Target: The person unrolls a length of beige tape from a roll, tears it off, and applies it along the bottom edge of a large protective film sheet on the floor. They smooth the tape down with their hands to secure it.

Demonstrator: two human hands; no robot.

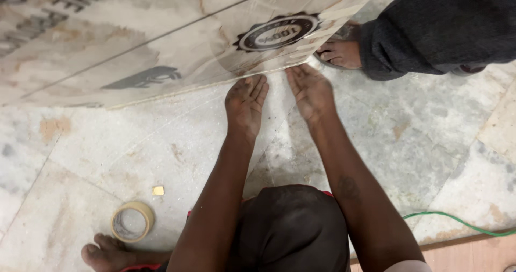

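head view: a large flat panel (134,41) wrapped in clear printed film lies on the marble floor (419,138), covering its far left part. the left hand (246,103) is open, fingers straight and together, fingertips touching the panel's near edge; it grips nothing. the right hand (310,91) is likewise open and flat, just beside the left, fingertips at the same edge near the panel's corner. another person's sandalled foot (339,52) stands just beyond that corner. a roll of tape (132,222) lies near the floor's near left edge, a small yellow scrap (157,190) beside it. a green cable (457,222) runs along the near right.
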